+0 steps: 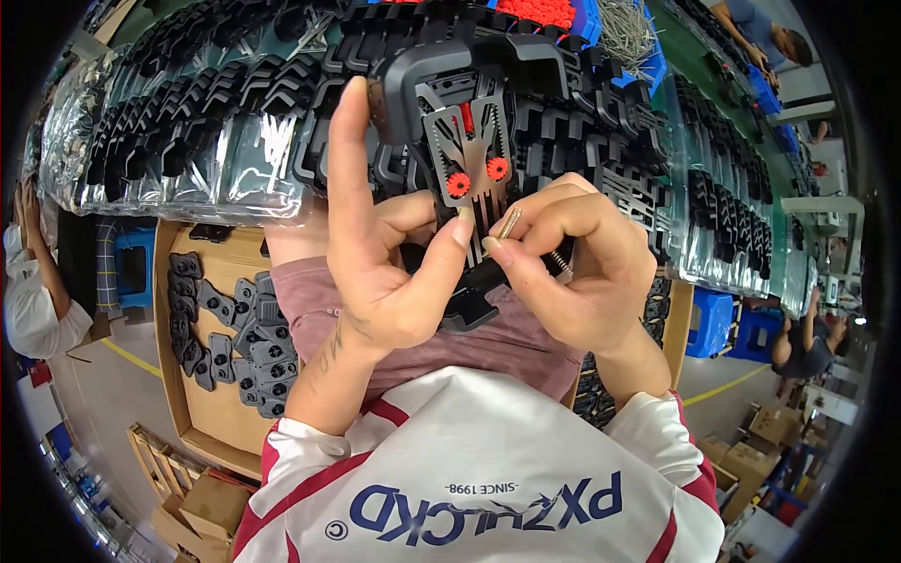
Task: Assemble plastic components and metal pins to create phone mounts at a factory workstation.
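Note:
In front of my body is a black plastic holder assembly (413,80) with curved arms at its top. A grey metal plate (472,145) with two small red gears (458,183) lies in its middle. My left hand (394,272) grips the assembly, the thumb against its lower part and the index finger stretched upward along its side. Between the thumb and index finger of my right hand (587,258) is a small metal coil spring (510,223), tilted, close to the lower end of the plate. Another spring (561,263) shows partly beneath my right fingers.
Rows of black plastic parts (141,131) in clear plastic trays cover the bench. Blue bins at the back hold red pieces (537,11) and metal pins (624,38). A cardboard box (211,413) with black parts stands at left. Other people (770,42) work at both sides.

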The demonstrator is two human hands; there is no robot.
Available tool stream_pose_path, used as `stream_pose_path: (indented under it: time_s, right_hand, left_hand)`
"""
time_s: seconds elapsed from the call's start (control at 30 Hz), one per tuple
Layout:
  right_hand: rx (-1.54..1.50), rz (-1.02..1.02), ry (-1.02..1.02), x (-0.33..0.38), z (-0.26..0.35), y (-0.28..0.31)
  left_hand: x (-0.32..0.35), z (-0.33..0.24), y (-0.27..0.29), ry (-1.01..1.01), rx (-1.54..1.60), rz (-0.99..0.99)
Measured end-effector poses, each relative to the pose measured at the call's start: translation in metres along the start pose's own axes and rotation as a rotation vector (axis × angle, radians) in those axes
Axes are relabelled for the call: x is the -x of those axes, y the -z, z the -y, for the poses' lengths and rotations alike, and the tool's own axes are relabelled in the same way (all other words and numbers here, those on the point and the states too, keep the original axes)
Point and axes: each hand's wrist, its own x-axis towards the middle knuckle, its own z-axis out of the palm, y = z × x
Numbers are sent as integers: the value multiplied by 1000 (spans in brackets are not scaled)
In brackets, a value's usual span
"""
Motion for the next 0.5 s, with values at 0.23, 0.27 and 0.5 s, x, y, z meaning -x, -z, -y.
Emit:
stream_pose_path:
  time_s: [0.23,0.27,0.5]
  right_hand:
    - [65,70,-36,-6,8,0]
    - [63,67,-49,-7,9,0]
    - [67,65,-49,-6,6,-5]
  left_hand:
    - [1,4,2,-51,-35,-10]
    - [1,4,3,-52,-48,-12]
    - [4,9,6,-67,-57,-12]
